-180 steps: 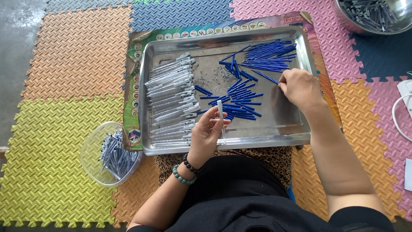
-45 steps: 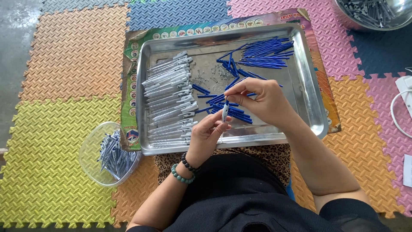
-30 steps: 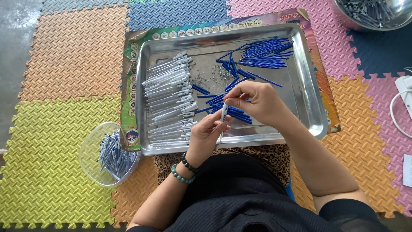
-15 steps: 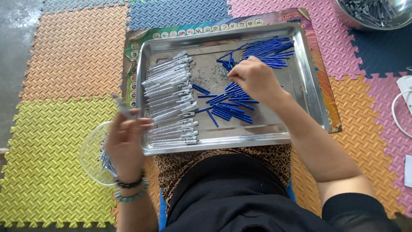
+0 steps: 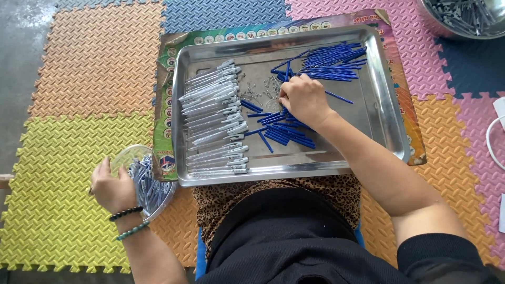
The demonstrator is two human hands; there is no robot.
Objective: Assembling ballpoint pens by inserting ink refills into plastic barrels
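Head view: right hand (image 5: 304, 99) pinches among light, slippery blue refills (image 5: 286, 130) — best gripped mid-shaft; left hand (image 5: 111, 189) curled inside bowl (image 5: 122, 156), contents hidden

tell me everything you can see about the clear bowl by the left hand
The clear bowl is a small round container of see-through plastic, by its look. It sits upright on the foam mat, on a yellow tile at the lower left corner of the metal tray, its right edge next to the tray's paper underlay. It holds a loose heap of finished pens with pale barrels and blue showing inside. The left hand rests over its near rim; whether it grips anything is hidden.
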